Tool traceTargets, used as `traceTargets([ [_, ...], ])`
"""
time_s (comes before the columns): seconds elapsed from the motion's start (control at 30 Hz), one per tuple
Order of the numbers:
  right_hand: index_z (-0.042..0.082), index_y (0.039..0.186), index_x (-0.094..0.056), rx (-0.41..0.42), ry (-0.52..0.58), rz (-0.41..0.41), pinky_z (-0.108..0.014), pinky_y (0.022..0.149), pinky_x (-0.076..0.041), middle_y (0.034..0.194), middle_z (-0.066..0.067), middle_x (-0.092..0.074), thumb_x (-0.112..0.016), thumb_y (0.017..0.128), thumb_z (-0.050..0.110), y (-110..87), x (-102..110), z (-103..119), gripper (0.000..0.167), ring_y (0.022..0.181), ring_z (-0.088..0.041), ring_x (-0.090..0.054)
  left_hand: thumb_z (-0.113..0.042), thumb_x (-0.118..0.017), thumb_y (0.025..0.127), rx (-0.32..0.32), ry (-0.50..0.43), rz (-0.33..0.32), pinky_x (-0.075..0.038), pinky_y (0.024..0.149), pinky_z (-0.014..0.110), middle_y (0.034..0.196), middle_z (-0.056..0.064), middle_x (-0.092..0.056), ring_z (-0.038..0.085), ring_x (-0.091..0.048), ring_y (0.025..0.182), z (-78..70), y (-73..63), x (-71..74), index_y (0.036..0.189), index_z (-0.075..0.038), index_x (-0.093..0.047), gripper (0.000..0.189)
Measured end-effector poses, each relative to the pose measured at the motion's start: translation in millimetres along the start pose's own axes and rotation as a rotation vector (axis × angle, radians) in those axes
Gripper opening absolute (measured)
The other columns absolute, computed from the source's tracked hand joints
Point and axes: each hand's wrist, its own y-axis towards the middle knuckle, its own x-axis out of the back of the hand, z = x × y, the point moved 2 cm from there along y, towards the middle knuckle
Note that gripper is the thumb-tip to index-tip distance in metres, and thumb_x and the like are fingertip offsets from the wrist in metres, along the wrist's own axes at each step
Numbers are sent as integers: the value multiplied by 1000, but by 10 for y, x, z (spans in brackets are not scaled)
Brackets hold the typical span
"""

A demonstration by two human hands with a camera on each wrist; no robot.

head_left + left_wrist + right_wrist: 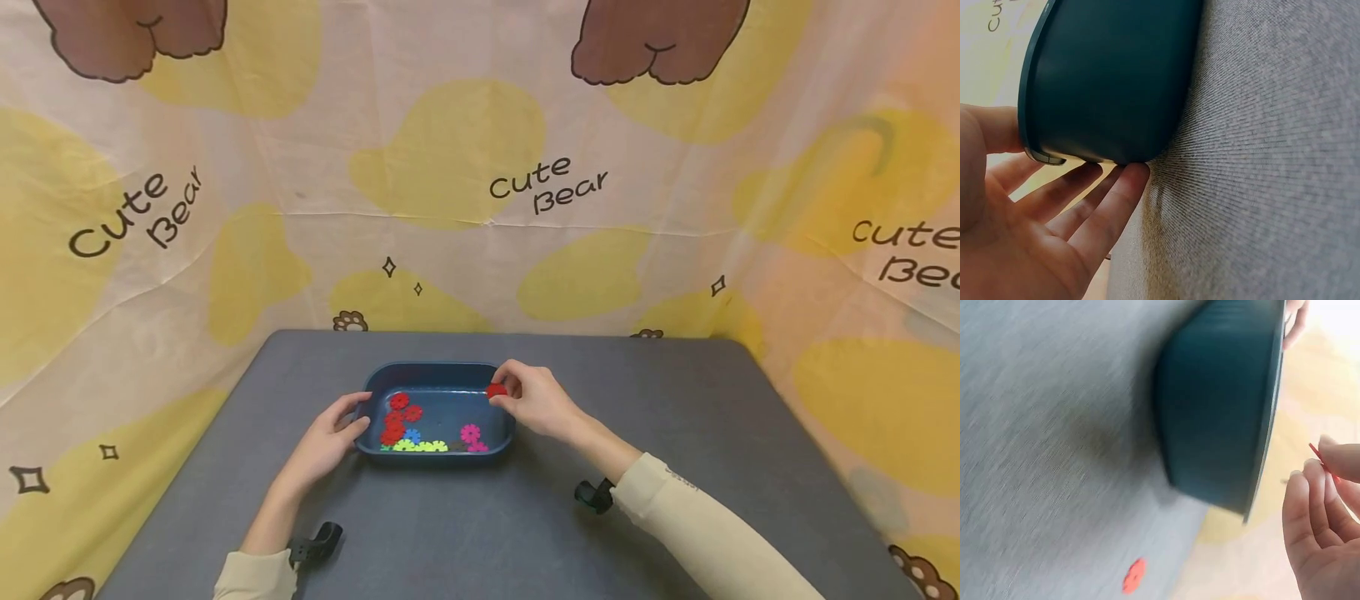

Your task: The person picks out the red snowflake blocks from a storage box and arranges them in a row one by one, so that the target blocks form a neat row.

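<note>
A dark blue plastic tray (442,457) stands on the table with notched, flower-shaped plastic discs in it. Red discs (394,417) gather at its left, yellow ones (420,447) along the near wall, pink ones (470,432) at the near right. My left hand (330,437) holds the tray's left end, thumb at the rim and fingers (1107,219) against the outer wall. Over the right end, my right hand (536,400) pinches a red disc (496,390) between thumb and fingertips; the right wrist view shows it edge-on, above rim height.
The grey table (450,533) carries the tray near its far edge. Another red disc (1134,575) lies on the table beyond the tray's right end. Printed cloth (442,167) hangs behind and at both sides. A black strap (318,543) is on the left wrist.
</note>
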Motion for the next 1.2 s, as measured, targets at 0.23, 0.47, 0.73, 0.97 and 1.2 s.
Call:
traceTargets([
  [0.23, 10, 106, -68, -51, -3, -98, -29, 60, -51, 78, 2, -61, -80, 89, 13, -48, 192, -270, 22, 68, -14, -58, -17, -57, 105, -7, 4, 2, -55, 95, 50, 157, 26, -34, 47, -50, 133, -6, -4, -3, 151, -7, -43, 50],
  [0.47, 9, 109, -68, -152, -24, -160, -33, 65, -54, 82, 0, -66, -80, 89, 14, -91, 333, -574, 24, 72, -17, -62, -17, -58, 104, -10, -9, 1, -55, 94, 49, 157, 26, -35, 46, -50, 134, -19, -16, -1, 151, -8, -42, 50],
  [0.73, 5, 112, -68, -237, -9, -183, -32, 63, -54, 86, -6, -68, -80, 89, 15, -133, 350, -885, 28, 70, -16, -65, -17, -57, 105, -10, -14, 3, -55, 94, 49, 157, 27, -34, 46, -49, 134, -9, -22, -2, 151, -7, -42, 50],
  [0.97, 4, 110, -67, -272, -44, -152, -32, 58, -50, 78, -4, -65, -80, 89, 14, -134, 333, -1097, 27, 62, -15, -62, -18, -57, 105, -5, -17, 0, -55, 94, 50, 157, 26, -33, 47, -48, 135, -7, -33, 1, 151, -8, -42, 50],
  [1.2, 3, 108, -66, -329, -76, -88, -31, 54, -48, 73, -3, -62, -79, 90, 13, -137, 330, -1210, 25, 60, -15, -60, -19, -58, 104, 6, -24, 3, -55, 95, 50, 158, 26, -33, 46, -48, 135, -22, -38, 1, 152, -8, -42, 51],
])
